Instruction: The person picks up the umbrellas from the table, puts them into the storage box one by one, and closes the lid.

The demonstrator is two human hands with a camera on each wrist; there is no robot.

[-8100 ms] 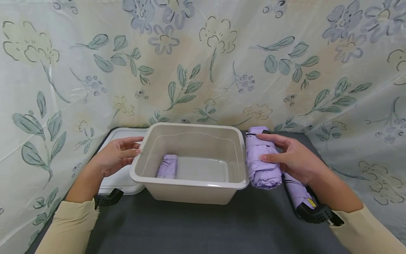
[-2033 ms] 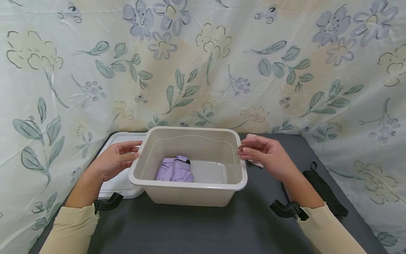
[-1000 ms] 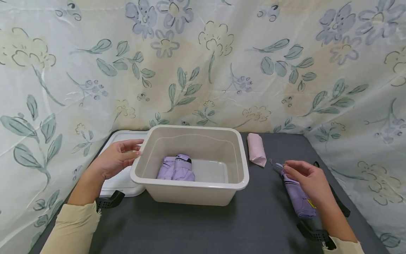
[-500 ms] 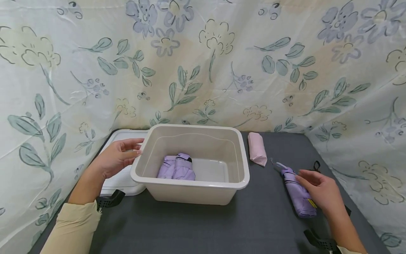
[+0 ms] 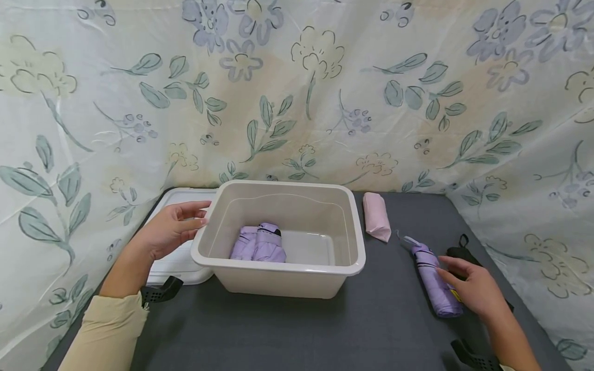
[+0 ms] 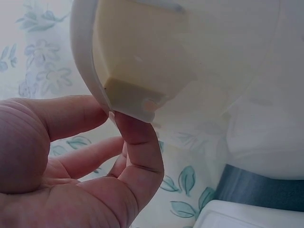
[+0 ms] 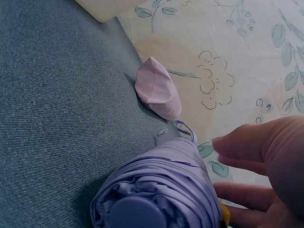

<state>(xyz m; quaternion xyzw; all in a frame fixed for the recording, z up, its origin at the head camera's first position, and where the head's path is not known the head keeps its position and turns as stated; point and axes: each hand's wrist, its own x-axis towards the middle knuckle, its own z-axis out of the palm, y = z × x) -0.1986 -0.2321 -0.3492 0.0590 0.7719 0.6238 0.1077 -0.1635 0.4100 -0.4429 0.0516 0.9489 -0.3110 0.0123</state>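
Note:
My left hand (image 5: 170, 231) pinches the left rim of a beige plastic storage bin (image 5: 278, 281); the left wrist view has thumb and fingertips on either side of the rim (image 6: 85, 52). Two rolled purple folding umbrellas (image 5: 270, 246) lie side by side in the bin's left part. On the table to the right is a slim purple folding umbrella (image 5: 433, 281) with a wrist loop and yellow tag. Beside it hovers my right hand (image 5: 478, 288), fingers loosely spread; in the right wrist view they stand just off the umbrella (image 7: 161, 180), though contact at the tag is unclear.
A pink rolled pouch-like bundle (image 5: 376, 217) lies right of the bin. Partly behind my right hand is a black folding umbrella (image 5: 461, 252) with a loop. A white lid (image 5: 178, 265) lies left of and partly behind the bin. Patterned cloth (image 5: 297, 103) walls the table's back and sides.
The thick purple umbrella from my right hand now lies in the bin. That hand has left the bin's rim, moving right and nearer to the slim umbrella. My left hand stays put.

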